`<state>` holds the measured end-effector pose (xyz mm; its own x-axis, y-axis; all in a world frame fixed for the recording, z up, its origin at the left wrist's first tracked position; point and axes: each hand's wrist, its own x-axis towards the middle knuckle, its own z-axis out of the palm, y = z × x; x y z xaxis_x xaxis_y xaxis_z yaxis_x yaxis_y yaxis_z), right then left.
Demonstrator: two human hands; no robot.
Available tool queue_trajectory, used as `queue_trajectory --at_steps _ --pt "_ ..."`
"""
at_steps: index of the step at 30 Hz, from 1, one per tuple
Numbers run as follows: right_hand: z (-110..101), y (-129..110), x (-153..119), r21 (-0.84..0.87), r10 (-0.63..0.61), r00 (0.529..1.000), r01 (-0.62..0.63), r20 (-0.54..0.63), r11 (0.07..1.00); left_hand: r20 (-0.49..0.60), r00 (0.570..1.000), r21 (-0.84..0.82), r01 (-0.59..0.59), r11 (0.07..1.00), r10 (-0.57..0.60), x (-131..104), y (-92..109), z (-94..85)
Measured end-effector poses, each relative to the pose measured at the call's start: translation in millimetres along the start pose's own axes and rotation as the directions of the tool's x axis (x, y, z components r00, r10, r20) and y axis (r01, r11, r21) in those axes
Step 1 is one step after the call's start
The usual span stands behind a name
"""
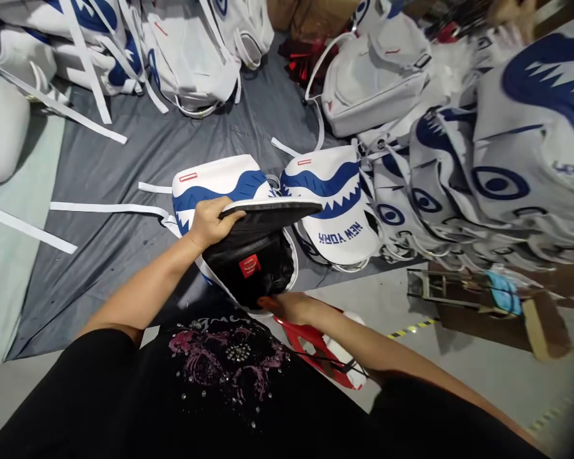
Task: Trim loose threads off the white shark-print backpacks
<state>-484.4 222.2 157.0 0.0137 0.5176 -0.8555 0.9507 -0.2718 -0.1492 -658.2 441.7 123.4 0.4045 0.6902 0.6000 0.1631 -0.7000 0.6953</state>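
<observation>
A white and blue backpack (219, 167) with a jagged tooth pattern lies in front of me on the grey sheet, its top flap raised. My left hand (213, 222) is closed round the edge of that flap (272, 207), thumb on the dark underside. Inside, the black lining (229, 280) shows with a red label (249, 265) on it. My right hand (287, 308) reaches over the near rim into the opening; most of its fingers are hidden in shadow. Touching on the right is a second backpack (329, 210) lettered "NEW YORK", lying flat and closed.
Several matching backpacks (425, 201) stand in a row at the right, with more (191, 57) at the back and left. White straps (110, 208) trail over the grey sheet (105, 268). A red stool (316, 347) is below the table edge; a cardboard box (483, 319) sits right on the floor.
</observation>
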Motion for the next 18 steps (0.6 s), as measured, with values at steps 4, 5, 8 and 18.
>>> queue_trajectory --at_steps 4,5,8,18 --pt "-39.9 35.9 -8.5 0.156 0.312 0.942 -0.293 -0.119 0.943 -0.095 0.994 -0.054 0.053 0.997 -0.058 -8.2 12.7 -0.9" --pt "-55.6 35.8 3.2 0.162 0.373 0.902 -0.344 -0.216 0.925 -0.088 0.995 -0.064 0.038 0.997 -0.044 -9.5 17.7 -0.6" --pt "-97.0 25.5 48.5 0.105 0.435 0.820 -0.428 -0.372 0.897 -0.045 0.998 -0.069 -0.041 0.997 0.038 -11.3 30.1 0.2" --pt "0.5 13.1 -5.2 0.020 0.394 0.919 -0.394 -0.032 0.919 -0.293 0.942 -0.022 0.167 0.986 -0.166 -17.9 16.1 6.7"
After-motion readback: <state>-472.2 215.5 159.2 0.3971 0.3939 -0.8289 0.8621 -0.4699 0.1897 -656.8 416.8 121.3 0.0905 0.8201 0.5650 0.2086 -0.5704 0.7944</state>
